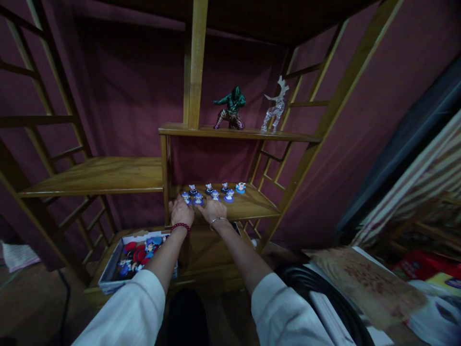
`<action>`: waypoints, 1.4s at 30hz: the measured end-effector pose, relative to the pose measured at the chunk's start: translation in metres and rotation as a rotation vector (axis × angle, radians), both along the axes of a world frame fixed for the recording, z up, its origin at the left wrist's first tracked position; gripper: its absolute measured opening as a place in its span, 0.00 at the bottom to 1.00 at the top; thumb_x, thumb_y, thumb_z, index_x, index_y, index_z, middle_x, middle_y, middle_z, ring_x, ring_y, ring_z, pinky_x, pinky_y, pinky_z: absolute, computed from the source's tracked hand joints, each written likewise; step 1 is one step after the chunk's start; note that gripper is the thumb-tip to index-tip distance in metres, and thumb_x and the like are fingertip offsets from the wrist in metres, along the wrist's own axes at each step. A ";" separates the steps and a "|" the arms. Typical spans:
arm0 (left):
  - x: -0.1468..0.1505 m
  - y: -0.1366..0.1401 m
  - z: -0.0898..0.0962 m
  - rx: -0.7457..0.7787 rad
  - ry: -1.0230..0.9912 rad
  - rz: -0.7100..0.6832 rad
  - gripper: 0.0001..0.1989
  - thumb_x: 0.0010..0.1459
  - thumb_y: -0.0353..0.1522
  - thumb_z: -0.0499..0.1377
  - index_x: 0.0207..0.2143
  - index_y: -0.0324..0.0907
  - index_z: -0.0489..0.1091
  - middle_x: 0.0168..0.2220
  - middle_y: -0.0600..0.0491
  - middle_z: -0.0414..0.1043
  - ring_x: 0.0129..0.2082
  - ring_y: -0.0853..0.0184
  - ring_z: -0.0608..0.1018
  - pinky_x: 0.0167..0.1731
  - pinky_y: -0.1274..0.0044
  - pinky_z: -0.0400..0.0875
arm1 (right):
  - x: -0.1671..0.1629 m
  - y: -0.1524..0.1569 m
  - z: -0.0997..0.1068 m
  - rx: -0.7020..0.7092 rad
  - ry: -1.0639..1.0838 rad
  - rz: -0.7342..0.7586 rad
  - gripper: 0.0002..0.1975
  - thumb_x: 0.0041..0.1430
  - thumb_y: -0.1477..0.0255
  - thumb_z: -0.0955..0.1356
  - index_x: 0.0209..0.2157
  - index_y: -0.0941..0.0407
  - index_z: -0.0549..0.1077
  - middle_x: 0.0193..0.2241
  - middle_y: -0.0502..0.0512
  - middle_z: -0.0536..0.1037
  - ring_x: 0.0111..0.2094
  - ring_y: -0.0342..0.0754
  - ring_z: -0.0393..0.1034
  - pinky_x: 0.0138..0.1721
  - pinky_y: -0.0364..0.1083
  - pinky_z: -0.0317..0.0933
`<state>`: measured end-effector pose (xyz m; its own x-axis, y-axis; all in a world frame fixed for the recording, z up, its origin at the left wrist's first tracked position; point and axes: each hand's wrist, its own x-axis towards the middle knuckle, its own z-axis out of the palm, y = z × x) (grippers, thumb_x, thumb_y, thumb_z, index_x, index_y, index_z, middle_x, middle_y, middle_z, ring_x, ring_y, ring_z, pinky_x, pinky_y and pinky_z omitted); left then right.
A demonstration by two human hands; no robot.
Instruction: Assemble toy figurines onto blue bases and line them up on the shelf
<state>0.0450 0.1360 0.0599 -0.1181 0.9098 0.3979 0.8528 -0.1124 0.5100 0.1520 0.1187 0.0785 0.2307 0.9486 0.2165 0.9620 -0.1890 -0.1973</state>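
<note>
On the lower right shelf [245,207], small figurines stand in two rows. My left hand [182,212] is at the left end of the front row, its fingers around a purple-and-white figurine [186,197]. Beside it, my right hand [215,211] rests at the shelf's front with thumb and fingers apart. Its thumb is close to a second purple figurine [198,199], and its fingertips reach a third purple figurine [215,195]. Farther right in that row is another purple figurine [229,195]. Behind stand dark-based figurines [209,188] and a blue-based one [241,187].
Below left, an open box [108,283] holds several red and blue figurines. A green figure [232,108] and a clear deer [275,108] stand on the upper shelf [252,134]. A wooden post [166,178] borders my left hand. Black coiled tubing [324,288] lies lower right.
</note>
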 end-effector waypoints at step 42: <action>0.002 -0.004 0.006 -0.090 0.051 0.053 0.31 0.51 0.34 0.51 0.54 0.26 0.49 0.47 0.37 0.64 0.48 0.59 0.66 0.49 0.72 0.55 | -0.001 0.003 -0.001 -0.019 0.004 -0.022 0.21 0.53 0.58 0.58 0.39 0.56 0.71 0.36 0.61 0.75 0.39 0.51 0.69 0.38 0.46 0.59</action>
<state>0.0475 0.1316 0.0657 -0.1483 0.9351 0.3219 0.8816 -0.0225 0.4714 0.1505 0.1215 0.0777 0.2530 0.9470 0.1978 0.9565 -0.2142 -0.1978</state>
